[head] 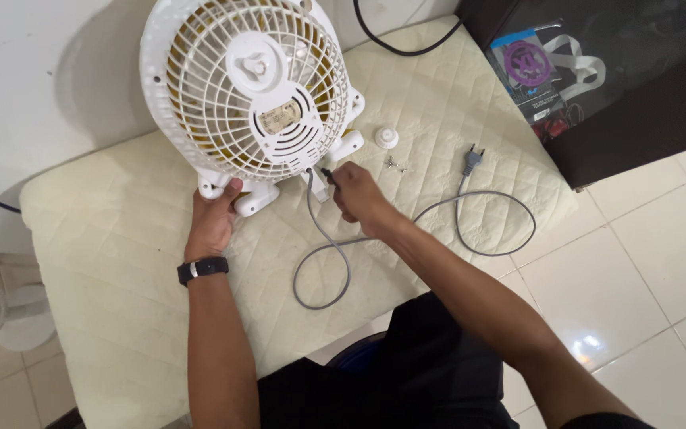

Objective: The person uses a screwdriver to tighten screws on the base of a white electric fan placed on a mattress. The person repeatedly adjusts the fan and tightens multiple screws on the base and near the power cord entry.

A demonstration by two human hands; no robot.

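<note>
Steadying white fan (252,87), rear grille facing camera, upright on cream quilted mattress (121,262); left hand (214,218) grips fan base; right hand (356,193) closed around small dark tool at lower rear housing, beside grey cord (335,246) exit; plug (472,160), white cap (387,138), small screws (395,164) lie on mattress right of fan

Cream quilted mattress (121,262) on tiled floor (645,262).
On it: white fan (248,87), grey cord (335,262) with plug (472,160), white cap (387,138), small screws (395,164).
</note>
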